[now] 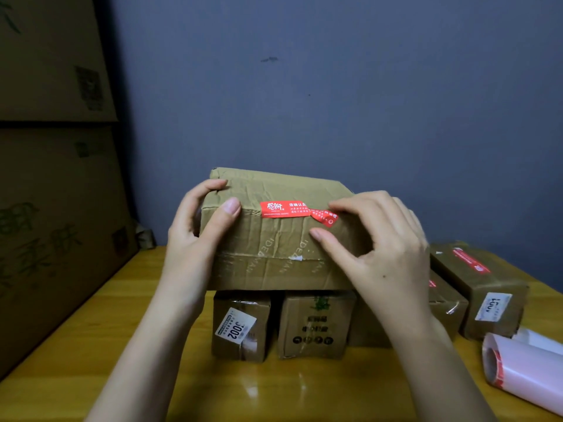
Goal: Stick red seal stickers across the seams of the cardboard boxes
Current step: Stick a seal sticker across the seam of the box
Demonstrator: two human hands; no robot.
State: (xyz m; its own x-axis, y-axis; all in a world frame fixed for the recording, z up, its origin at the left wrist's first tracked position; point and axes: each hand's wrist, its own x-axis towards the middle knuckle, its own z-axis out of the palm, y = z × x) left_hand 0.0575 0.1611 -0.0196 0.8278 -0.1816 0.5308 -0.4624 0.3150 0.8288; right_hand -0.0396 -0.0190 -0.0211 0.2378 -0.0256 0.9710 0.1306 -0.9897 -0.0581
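Head view: creased red seal sticker [297, 210]

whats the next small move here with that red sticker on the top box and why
Probably press the right fingertips down along the red sticker: its right end looks wrinkled and skewed on the top box, not flat. The left hand already grips the box's left end, steadying it.

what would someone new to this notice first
The red sticker on the big cardboard box at centre, its right end wrinkled under the right hand. The left hand grips the box's left corner. The box sits on smaller boxes on a yellow wooden table, with a sticker roll at lower right.
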